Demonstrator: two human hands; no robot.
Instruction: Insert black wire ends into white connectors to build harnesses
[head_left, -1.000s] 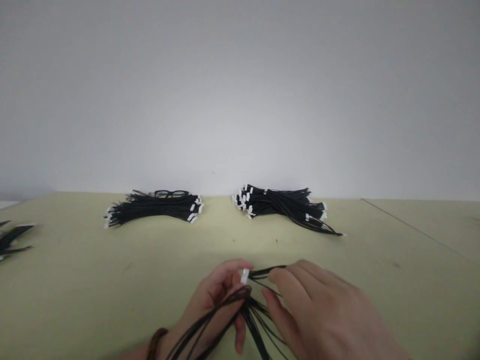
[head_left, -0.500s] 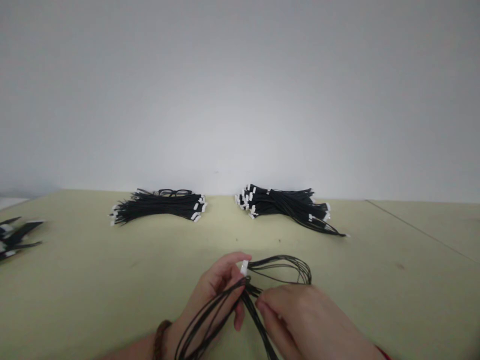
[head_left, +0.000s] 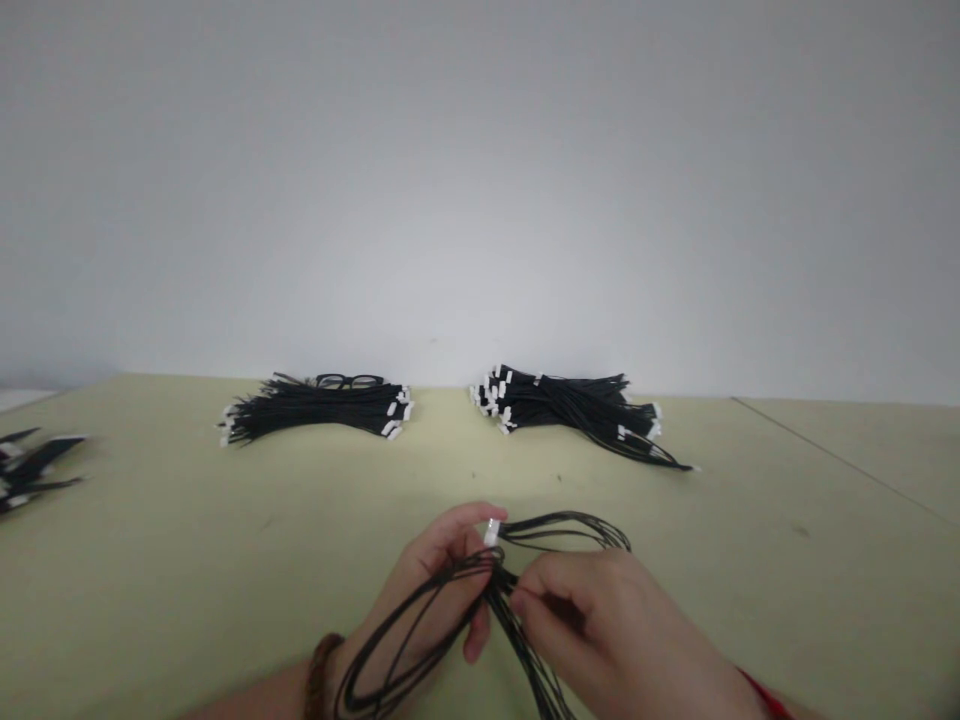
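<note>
Near the front of the table, my left hand (head_left: 431, 575) is closed around a black wire harness (head_left: 519, 637). Its white connector (head_left: 492, 532) shows between my thumb and fingers. Thin wires loop away to the right from the connector, and more loops hang over my left palm and down towards me. My right hand (head_left: 619, 625) pinches some of the harness's wires just right of the left fingers. The fingertips partly hide what lies in that pinch.
A bundle of black wires with white connectors (head_left: 322, 412) lies at the back left, with eyeglasses (head_left: 349, 381) behind it. Another such bundle (head_left: 570, 405) is at the back right. More wires (head_left: 37, 470) lie at the left edge. A seam crosses the table (head_left: 750, 520).
My right hand has shifted slightly up, still pinching by the left fingers. The hanging wire loops have spread a little wider to the left. The left hand has barely moved.
</note>
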